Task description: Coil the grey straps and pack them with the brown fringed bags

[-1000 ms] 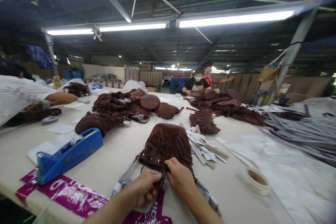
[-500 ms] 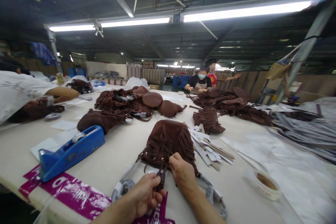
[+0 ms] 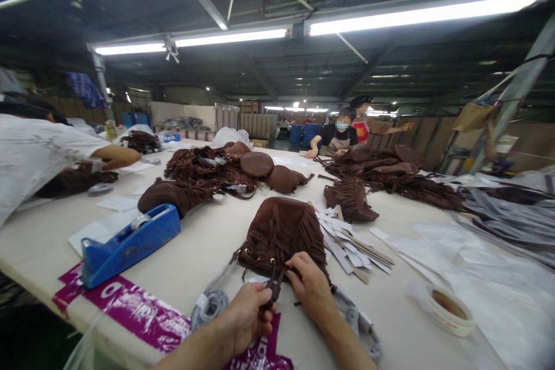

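A dark brown fringed bag lies on the table in front of me, its eyeleted drawstring opening toward me. My left hand is closed on the drawstring slider, a small dark piece at the bag's mouth. Beside it, my right hand pinches the drawstring cord close to the eyelets. The bag's strap, covered in grey wrapping, curls on the left, and more wrapped strap lies at the right. My fingers partly hide the cord and slider.
Left stands a blue tape dispenser by purple printed plastic. Paper strips and a tape roll lie right. Brown bags are piled behind, more at right. A co-worker in white leans in left; others stand across.
The whole view has shifted slightly, so things sit further right. My right hand has moved closer to the slider, onto the cord. My left hand keeps its hold.
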{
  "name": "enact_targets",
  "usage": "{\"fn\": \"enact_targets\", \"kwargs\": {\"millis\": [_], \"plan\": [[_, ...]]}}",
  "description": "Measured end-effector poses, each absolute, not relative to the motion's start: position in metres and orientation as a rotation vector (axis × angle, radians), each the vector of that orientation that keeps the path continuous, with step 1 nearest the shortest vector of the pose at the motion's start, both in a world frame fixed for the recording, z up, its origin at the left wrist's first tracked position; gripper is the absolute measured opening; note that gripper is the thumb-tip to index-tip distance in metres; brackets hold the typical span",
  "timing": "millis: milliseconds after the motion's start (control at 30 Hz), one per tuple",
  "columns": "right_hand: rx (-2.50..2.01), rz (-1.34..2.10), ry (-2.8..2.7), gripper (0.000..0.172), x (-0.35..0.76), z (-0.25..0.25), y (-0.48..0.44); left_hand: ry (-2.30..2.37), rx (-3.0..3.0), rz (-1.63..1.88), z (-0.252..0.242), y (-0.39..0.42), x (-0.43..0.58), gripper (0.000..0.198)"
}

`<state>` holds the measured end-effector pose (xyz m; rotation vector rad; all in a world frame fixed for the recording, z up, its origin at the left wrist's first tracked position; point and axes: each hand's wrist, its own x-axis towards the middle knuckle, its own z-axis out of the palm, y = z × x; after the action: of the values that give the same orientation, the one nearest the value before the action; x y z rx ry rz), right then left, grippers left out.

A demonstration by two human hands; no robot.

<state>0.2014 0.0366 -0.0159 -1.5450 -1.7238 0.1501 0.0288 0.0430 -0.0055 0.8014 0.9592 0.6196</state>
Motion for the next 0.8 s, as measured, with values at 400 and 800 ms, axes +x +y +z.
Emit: {"fn": "enact_targets", "kwargs": {"millis": [400, 800], "plan": [[-1.43, 1.467, -0.829, 0.043, 0.162, -0.005, 0.02, 0.867, 1.081, 0.579, -0.003, 0.027, 0.024, 0.018], [-1.508, 1.293, -1.097, 0.037, 0.154, -0.004, 0.021, 0.777, 0.971, 0.35, -0.004, 0.047, 0.021, 0.016]]}}
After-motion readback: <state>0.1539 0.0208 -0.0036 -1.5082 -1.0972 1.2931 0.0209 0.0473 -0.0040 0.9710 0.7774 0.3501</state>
